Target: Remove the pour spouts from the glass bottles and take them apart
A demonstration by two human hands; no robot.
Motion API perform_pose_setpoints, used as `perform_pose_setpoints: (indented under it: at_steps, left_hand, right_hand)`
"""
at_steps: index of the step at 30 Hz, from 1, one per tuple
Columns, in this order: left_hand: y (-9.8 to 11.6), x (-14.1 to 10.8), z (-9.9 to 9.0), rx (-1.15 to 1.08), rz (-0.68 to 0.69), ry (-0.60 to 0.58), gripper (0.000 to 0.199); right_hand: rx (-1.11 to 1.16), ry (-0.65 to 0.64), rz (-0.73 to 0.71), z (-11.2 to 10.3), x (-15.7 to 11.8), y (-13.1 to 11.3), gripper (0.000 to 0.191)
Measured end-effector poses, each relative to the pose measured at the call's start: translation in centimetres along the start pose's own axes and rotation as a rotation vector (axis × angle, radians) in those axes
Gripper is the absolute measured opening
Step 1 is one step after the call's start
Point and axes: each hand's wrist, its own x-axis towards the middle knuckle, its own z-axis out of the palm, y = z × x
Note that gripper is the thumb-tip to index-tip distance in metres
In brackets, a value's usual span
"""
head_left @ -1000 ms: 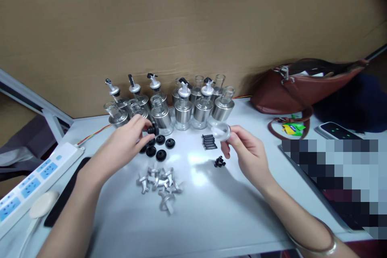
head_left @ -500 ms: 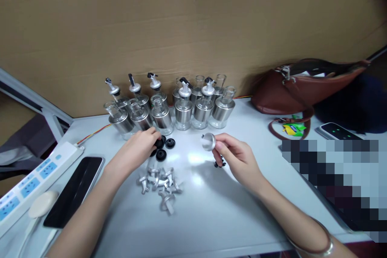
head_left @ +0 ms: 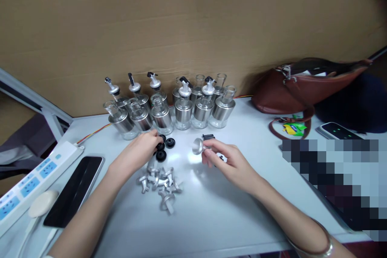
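My right hand (head_left: 228, 161) pinches a silver pourer spout (head_left: 197, 146) between thumb and fingertips, its round cup end facing left. Just behind those fingers lie small black flap pieces (head_left: 208, 136), partly covered by the hand. My left hand (head_left: 142, 145) has its fingertips closed at a small pile of black ring-shaped stoppers (head_left: 161, 155) and seems to grip one; the fingers partly hide it. A separate black stopper (head_left: 170, 142) rests to the right of that pile. Below it, several loose silver spouts (head_left: 161, 181) are heaped on the table.
Glass bottles (head_left: 183, 113) with steel bands stand in rows along the cardboard wall (head_left: 193, 28), some fitted with spouts. At left are a phone (head_left: 75, 191) and a power strip (head_left: 30, 185). A brown handbag (head_left: 284, 92) sits at the back right.
My right hand has shifted left with the spout and turned it, so its cup now faces left; black flap pieces show behind it. My left hand has moved only slightly at the stoppers.
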Motion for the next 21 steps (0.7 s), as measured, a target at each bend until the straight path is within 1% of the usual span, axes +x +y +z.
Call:
perform_pose_setpoints:
  at_steps: [3,5,7,10,13,16,18,21]
  left_hand:
    - [-0.2,0.3,0.1,0.025,0.018,-0.068,0.029]
    - [-0.2,0.3,-0.1,0.028,0.017,-0.09,0.029]
    - [-0.1,0.2,-0.3,0.029,0.012,-0.096,0.029]
    - [0.0,-0.3,-0.8,0.004,0.001,-0.072,0.031]
    - [0.0,-0.8,-1.3,-0.025,0.005,-0.054,0.03]
    - [0.4,-1.2,-1.8,-0.027,0.001,-0.065,0.027]
    - [1.2,-1.6,-2.2,-0.016,-0.018,-0.068,0.023]
    - [3.0,-2.2,-2.9,-0.02,-0.026,-0.086,0.018]
  right_hand:
    - [-0.129,-0.137,0.0,0.3,0.0,0.0,0.022]
    - [-0.215,-0.217,-0.004,0.6,-0.1,0.1,0.022]
    - [-0.275,-0.275,-0.002,0.9,-0.2,0.4,0.021]
    - [-0.335,-0.345,-0.005,1.4,-0.5,0.7,0.02]
    - [-0.371,-0.377,-0.043,1.8,-0.8,0.7,0.02]
    - [-0.363,-0.393,-0.034,1.7,-0.8,0.5,0.027]
    - [-0.343,-0.395,-0.023,1.6,-0.8,0.4,0.031]
    - [-0.303,-0.378,-0.055,1.4,-0.8,0.2,0.031]
